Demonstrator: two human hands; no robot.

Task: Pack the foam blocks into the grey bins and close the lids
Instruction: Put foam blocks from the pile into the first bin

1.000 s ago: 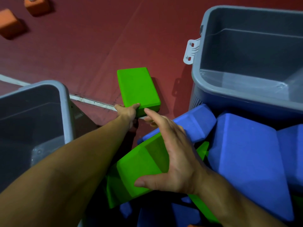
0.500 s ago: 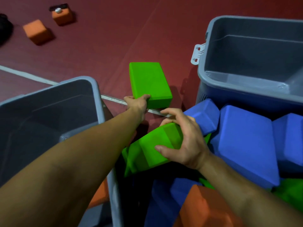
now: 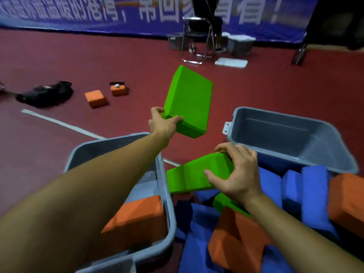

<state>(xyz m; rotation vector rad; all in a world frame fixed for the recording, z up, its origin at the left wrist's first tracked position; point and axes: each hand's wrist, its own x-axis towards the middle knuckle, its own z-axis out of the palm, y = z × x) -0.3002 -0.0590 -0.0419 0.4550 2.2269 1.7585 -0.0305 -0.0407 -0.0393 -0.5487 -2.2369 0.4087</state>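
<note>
My left hand (image 3: 164, 124) grips a green foam block (image 3: 189, 101) by its near corner and holds it tilted in the air above the red floor. My right hand (image 3: 236, 175) clasps a second green block (image 3: 195, 175) lifted over the pile. A grey bin (image 3: 169, 196) at lower left holds an orange block (image 3: 137, 219). A second grey bin (image 3: 291, 138) stands at the right with nothing visible inside. Blue blocks (image 3: 313, 188), orange blocks (image 3: 236, 239) and another green block (image 3: 224, 203) lie heaped between the bins.
Two orange blocks (image 3: 96, 98) (image 3: 118, 89) lie on the floor at the far left beside a black bag (image 3: 45, 93). A metal chair (image 3: 199, 36), small grey containers (image 3: 240, 44) and a flat lid (image 3: 230, 63) stand by the blue banner wall.
Both green blocks have been lifted: the left one off the floor and into the air, the right one up from the pile. The view has tilted upward, showing the far wall.
</note>
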